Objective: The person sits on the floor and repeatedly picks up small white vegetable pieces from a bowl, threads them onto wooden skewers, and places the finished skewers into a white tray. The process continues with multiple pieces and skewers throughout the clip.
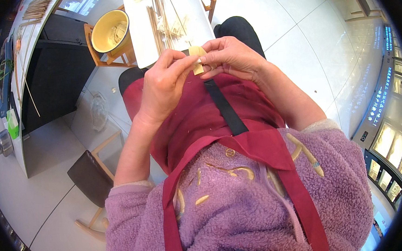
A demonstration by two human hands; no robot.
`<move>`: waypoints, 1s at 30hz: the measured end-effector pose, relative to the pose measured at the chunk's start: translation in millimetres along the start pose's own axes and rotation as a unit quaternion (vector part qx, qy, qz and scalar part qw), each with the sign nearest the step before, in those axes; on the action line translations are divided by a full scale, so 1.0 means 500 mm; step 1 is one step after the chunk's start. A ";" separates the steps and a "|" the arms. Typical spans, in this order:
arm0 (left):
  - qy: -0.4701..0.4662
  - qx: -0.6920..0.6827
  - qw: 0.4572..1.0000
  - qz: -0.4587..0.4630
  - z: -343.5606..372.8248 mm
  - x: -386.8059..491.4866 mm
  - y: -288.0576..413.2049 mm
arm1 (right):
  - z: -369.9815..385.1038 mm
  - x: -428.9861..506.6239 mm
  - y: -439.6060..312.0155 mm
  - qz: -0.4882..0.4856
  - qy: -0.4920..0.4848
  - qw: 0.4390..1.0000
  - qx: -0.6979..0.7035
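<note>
Both hands meet above the lap, at the near end of a white table (142, 45). Between the fingers is a flat, pale yellow strip (198, 70), perhaps a sheet of tofu skin. My left hand (171, 80) pinches it from the left side with thumb and forefinger. My right hand (233, 56) grips it from the right, its lower fingers curled underneath. A small white bit shows where the fingertips meet. Just beyond the hands, thin wooden skewers (155, 27) lie lengthwise on the table, with a pile of pale, thin strips (173, 27) beside and over them.
A yellow enamel basin (101, 34) with pale strips inside stands on a wooden chair (91, 51) at the upper left. A counter (22, 64) holds more skewers (37, 10). A dark-backed chair (91, 178) stands lower left, and a clear plastic bag (99, 111) lies on the floor.
</note>
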State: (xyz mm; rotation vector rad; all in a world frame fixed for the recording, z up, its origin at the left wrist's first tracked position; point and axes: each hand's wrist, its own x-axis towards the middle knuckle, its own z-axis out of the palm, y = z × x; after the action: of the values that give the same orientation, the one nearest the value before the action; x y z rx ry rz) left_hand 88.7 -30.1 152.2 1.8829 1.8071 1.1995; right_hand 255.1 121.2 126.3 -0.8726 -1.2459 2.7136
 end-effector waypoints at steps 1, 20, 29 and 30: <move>0.000 0.014 1.000 0.009 -0.001 -0.002 0.001 | -0.001 0.000 0.000 0.006 0.007 1.000 -0.002; -0.004 -0.049 0.998 0.025 0.069 -0.055 -0.015 | -0.048 -0.022 0.064 0.070 0.007 0.996 0.047; -0.020 -0.044 0.999 -0.020 0.078 -0.038 -0.013 | -0.053 -0.026 0.079 0.054 0.020 0.994 0.093; -0.035 -0.044 0.998 -0.023 0.077 -0.033 -0.014 | -0.056 -0.027 0.078 0.060 0.025 0.994 0.093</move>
State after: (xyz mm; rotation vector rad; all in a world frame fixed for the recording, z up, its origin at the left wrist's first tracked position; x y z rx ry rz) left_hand 112.8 -31.0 117.3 1.8022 1.7240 1.1620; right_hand 288.1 111.0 90.6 -1.0145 -0.9430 2.8213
